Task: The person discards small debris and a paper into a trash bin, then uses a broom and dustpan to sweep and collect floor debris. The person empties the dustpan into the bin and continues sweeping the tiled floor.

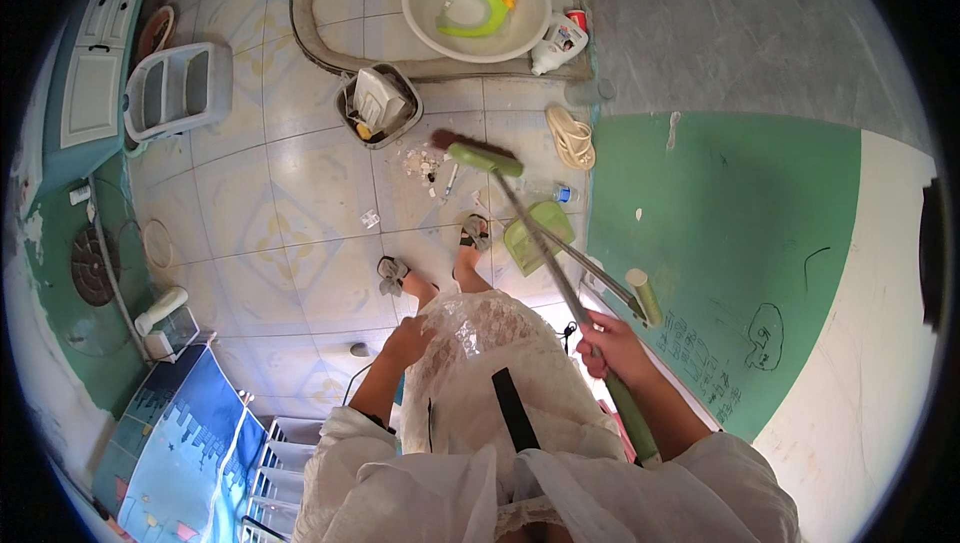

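My right hand [611, 348] is closed around the grey and green handle of a broom [487, 160]. The broom's green head with dark red bristles rests on the tiled floor, beside a small pile of debris [421, 165]. My left hand [409, 340] lies against the white lace skirt [480, 318] at my left thigh; its fingertips are hard to make out. A green long-handled dustpan [536, 239] sits on the floor to the right of my feet, its handle leaning towards the wall and partly crossed by the broom handle. A thin white stick [452, 179] lies near the debris.
A full waste bin [416, 119] stands just beyond the debris. Behind it, a raised curb [315, 55] surrounds a white basin [409, 14] and a detergent bottle [559, 44]. Beige slippers [570, 138] and a plastic bottle [561, 193] lie near the green wall [720, 190]. A grey plastic rack [176, 89] is at left.
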### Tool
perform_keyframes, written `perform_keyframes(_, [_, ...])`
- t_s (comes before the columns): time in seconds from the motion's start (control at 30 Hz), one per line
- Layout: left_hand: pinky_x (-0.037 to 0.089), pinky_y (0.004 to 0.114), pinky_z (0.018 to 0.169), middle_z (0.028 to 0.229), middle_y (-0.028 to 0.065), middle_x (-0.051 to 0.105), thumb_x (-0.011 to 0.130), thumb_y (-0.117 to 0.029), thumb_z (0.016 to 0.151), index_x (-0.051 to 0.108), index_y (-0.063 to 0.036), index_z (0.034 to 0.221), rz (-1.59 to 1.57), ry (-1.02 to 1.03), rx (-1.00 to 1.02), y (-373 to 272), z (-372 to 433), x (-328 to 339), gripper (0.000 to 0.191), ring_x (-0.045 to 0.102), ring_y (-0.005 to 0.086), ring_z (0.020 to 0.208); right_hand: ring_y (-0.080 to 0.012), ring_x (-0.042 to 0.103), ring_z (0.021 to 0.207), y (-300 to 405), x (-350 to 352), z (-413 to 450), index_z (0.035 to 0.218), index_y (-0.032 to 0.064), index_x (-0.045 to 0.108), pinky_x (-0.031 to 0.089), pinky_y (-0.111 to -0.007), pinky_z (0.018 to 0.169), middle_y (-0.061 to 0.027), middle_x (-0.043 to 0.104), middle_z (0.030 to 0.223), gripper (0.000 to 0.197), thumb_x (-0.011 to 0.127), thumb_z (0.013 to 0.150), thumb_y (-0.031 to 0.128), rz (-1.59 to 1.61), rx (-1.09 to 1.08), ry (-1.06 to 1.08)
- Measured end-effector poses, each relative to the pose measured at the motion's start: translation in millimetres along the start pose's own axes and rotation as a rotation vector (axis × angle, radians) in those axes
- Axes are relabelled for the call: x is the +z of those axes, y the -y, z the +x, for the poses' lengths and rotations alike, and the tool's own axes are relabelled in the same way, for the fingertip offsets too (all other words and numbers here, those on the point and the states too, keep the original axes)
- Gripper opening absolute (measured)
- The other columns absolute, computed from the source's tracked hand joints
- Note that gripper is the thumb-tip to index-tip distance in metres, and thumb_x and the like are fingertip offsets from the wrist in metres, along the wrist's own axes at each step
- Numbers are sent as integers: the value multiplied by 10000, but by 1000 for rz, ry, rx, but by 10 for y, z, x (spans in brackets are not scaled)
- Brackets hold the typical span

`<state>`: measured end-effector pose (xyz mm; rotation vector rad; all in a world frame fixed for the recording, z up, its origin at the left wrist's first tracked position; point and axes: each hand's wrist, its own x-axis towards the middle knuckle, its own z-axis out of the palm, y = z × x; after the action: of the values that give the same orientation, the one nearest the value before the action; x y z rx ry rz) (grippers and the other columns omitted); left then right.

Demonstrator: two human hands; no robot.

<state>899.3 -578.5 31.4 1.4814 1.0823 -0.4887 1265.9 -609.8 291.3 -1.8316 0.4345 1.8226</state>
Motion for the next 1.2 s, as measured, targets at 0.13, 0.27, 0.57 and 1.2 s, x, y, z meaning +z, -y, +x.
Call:
perform_keyframes(0.13, [386,518,1064,1397,286,426,574,-466,921,501,-94,1358,107,132,-12,396,-233,389,579,389,450,1312,-99,431,483,94,-64,518,1058,72,503,342,-269,408,-30,516,713,152,559,982,191,175,-135,67])
perform_keyframes(0.27, [347,540,1098,1514,298,230,578,-539,900,278,-177,1510,105,184,-58,494,-433,530,770,295,499,1372,-153,477,482,341,117,1259,1013,35,506,426,-324,422,-65,527,723,157,543,978,184,95,-293,-76])
perform_keyframes(0.57, [347,553,1084,1483,327,248,583,-611,864,238,-200,1528,-118,73,-281,334,-645,582,853,347,548,1322,-251,568,497,655,1149,2012,998,-48,510,475,-397,428,-147,547,659,183,515,874,86,-188,-406,-214])
perform_keyframes(1.2, [371,563,1058,1443,320,320,614,-556,875,316,-176,1483,-48,-74,-63,1156,-691,1196,776,405,540,1273,-301,638,494,401,404,1061,963,-86,488,499,-420,464,-174,582,662,269,652,782,28,-1129,-449,-451])
